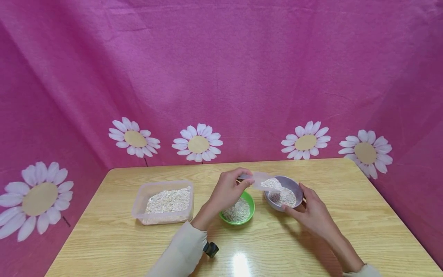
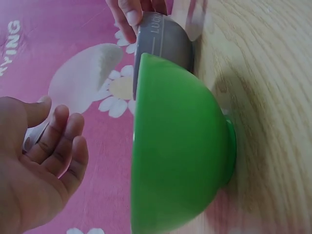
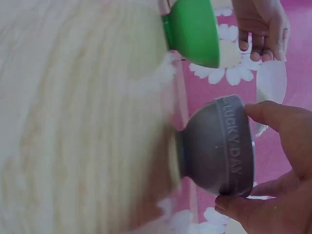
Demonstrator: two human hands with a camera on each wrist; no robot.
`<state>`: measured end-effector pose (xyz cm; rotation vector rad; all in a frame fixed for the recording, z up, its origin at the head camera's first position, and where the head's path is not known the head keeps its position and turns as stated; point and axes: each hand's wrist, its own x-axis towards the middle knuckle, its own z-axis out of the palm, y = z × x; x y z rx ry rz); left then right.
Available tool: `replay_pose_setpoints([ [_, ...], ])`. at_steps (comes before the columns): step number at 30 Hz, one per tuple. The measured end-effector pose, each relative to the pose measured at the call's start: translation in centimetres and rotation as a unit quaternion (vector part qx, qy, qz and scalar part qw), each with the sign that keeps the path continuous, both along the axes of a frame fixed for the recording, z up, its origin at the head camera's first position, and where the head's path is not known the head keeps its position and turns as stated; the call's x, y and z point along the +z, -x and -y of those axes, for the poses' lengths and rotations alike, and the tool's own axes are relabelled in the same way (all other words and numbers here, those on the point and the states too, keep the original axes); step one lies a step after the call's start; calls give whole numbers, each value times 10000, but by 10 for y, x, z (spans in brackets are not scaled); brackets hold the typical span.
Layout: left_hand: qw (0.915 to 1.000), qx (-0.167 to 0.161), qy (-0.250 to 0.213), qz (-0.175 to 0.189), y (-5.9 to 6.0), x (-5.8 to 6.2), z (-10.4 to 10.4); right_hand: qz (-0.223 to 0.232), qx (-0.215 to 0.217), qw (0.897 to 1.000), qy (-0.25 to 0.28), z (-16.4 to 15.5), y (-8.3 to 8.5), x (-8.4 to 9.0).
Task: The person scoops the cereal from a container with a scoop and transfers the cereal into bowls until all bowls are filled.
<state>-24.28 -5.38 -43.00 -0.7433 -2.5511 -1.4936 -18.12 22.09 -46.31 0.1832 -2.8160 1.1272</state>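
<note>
My left hand (image 1: pixel 228 190) pinches the handle of a translucent scoop (image 1: pixel 257 180) between thumb and fingers. White flakes like rolled oats (image 1: pixel 271 183) lie at the scoop's front end, which is over the grey bowl (image 1: pixel 295 187). More flakes are heaped inside that bowl. My right hand (image 1: pixel 316 217) grips the grey bowl's near right side, thumb and fingers at the rim; "LUCKY DAY" lettering shows on its wall in the right wrist view. Below my left hand stands a green bowl (image 1: pixel 252 206) holding flakes, partly hidden by the hand in the head view.
A translucent rectangular tub (image 1: pixel 138 204) with plenty of flakes stands left of the bowls on the wooden table (image 1: pixel 277 246). Behind the table's far edge hangs a pink cloth (image 1: pixel 221 84) printed with white flowers. A dark wrist device (image 1: pixel 210 249) hangs under my left forearm.
</note>
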Motion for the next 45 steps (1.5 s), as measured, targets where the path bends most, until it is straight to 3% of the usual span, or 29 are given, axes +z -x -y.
replay_pose_setpoints([
  [7,9957,-176,835,-362,5,6,-14,113,12,9999,99,-1,4,-6],
  [14,9689,-330,2153,-1171,8,28,-28,217,-3,9997,148,-2,5,-7],
  [19,9571,-382,2396,-1585,9,48,-30,279,33,9994,199,-2,7,-7],
  [23,9575,-371,2345,-1638,8,57,-28,288,14,9995,150,-2,7,-6],
  [27,9604,-361,2264,-1583,6,58,-27,265,-21,9996,52,-3,7,-5],
  [36,9729,-216,1966,-1201,3,48,-15,316,-58,9995,-18,-3,6,-4],
  [45,9889,35,1278,-758,-4,35,14,-458,-215,9985,-232,3,0,13],
])
